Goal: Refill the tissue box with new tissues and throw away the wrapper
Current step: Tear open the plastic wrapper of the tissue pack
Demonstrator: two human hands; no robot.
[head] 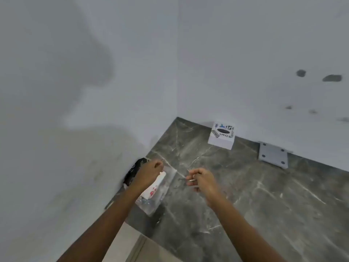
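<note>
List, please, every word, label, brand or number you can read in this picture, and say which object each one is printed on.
"Dart": upside down on the top of the white cardboard tissue box by the wall, beside its dark oval opening.
Other printing around that opening: too small and blurred to read.
Red marks on the clear plastic tissue pack under the left hand: blurred, unreadable.
White markings on the black packet against the wall: unreadable.

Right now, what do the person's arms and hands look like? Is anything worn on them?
Both forearms are bare, with no sleeves, gloves or watch in view. The right hand shows a thin pale band on one finger, seemingly a ring. The left hand appears unadorned.
</note>
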